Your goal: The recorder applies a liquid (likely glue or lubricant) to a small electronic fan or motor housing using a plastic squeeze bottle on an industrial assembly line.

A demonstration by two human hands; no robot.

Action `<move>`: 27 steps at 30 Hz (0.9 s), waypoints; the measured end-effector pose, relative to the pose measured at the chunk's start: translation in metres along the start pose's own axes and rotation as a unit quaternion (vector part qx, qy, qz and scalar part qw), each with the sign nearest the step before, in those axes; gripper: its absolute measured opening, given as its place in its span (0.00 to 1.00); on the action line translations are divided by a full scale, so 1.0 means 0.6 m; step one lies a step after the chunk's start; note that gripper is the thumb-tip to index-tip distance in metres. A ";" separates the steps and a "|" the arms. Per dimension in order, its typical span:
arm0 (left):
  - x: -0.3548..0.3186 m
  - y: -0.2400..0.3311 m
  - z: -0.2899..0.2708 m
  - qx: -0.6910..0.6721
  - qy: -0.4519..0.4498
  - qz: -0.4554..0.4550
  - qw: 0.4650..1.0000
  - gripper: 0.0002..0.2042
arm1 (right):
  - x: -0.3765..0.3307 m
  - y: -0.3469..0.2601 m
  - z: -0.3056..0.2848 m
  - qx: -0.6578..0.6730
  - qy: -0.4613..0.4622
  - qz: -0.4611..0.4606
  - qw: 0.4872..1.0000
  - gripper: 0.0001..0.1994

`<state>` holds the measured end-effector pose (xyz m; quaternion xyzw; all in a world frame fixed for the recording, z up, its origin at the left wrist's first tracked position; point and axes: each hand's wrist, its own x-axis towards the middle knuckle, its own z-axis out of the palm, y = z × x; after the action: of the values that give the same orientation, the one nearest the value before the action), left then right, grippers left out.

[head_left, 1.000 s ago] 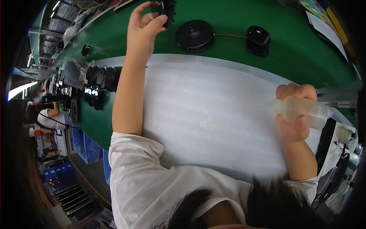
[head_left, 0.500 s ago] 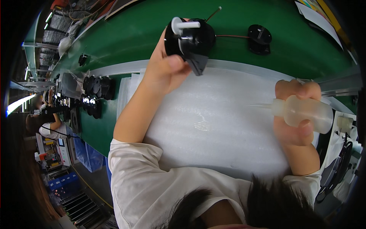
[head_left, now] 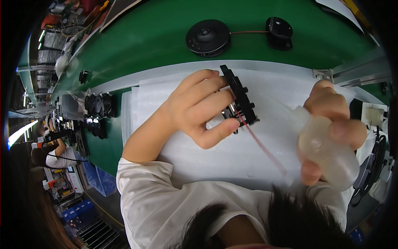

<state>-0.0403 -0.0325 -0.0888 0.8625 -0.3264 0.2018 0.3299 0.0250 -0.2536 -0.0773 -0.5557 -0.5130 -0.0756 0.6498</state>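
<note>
My left hand (head_left: 201, 107) grips a flat black plastic part (head_left: 241, 98) on edge above the white foam sheet (head_left: 232, 153); a thin red wire (head_left: 261, 143) trails from the part toward me. My right hand (head_left: 331, 124) is wrapped around a translucent squeeze bottle (head_left: 325, 149), its nozzle pointing left toward the black part. The two hands are close together, a short gap apart.
A round black device (head_left: 207, 37) and a smaller black piece (head_left: 278, 27), joined by a red wire, lie on the green belt (head_left: 149, 45) beyond the foam. Several black round parts (head_left: 97, 106) stand at the left. Another person (head_left: 49, 153) works far left.
My left hand reached to the belt, picked up the black part and brought it back over the foam. My right hand lifted the bottle and swung it closer to the part.
</note>
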 end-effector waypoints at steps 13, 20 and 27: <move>-0.014 -0.004 0.015 0.234 0.075 0.230 0.942 0.24 | -0.005 -0.024 0.019 -0.121 -0.046 -0.058 0.990 0.24; -0.013 -0.004 0.017 0.237 0.076 0.231 0.941 0.24 | 0.000 -0.032 0.016 -0.131 -0.065 -0.055 0.988 0.24; -0.015 -0.008 0.020 0.245 0.103 0.226 0.937 0.23 | -0.003 -0.039 0.025 -0.158 -0.048 -0.044 0.985 0.21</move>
<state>-0.0417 -0.0344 -0.1046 0.7944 -0.4177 0.4326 0.0854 -0.0004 -0.2513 -0.0658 -0.6315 -0.5490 -0.1577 0.5244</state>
